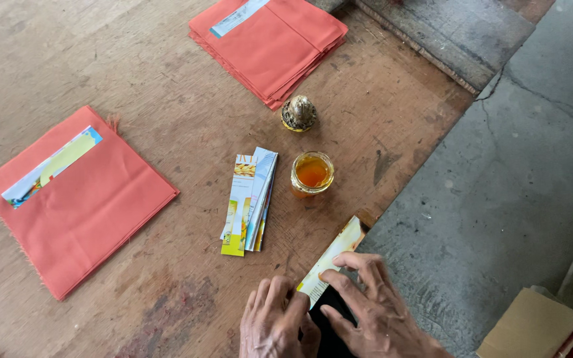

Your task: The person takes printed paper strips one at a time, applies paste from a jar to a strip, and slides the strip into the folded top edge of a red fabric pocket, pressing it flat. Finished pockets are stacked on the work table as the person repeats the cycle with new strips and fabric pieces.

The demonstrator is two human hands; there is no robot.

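My left hand [276, 323] and my right hand [373, 311] sit close together at the wooden board's near edge. Between them they grip a narrow printed paper strip [337, 253] that slants up and to the right. The right hand's fingers press on the strip's lower end; the left hand's fingers curl against it from the left. Beyond the hands, a small pile of similar paper strips [250, 199] lies beside an open glass jar of amber liquid [312, 174]. A small ornate metal lid [298, 113] rests just past the jar.
An orange cloth pouch [94, 205] with a printed strip on it lies at the left of the wooden board [167, 86]. A stack of orange pouches [273, 43] lies at the far edge. Grey concrete floor [512, 179] runs along the right, with a cardboard piece [532, 328] at bottom right.
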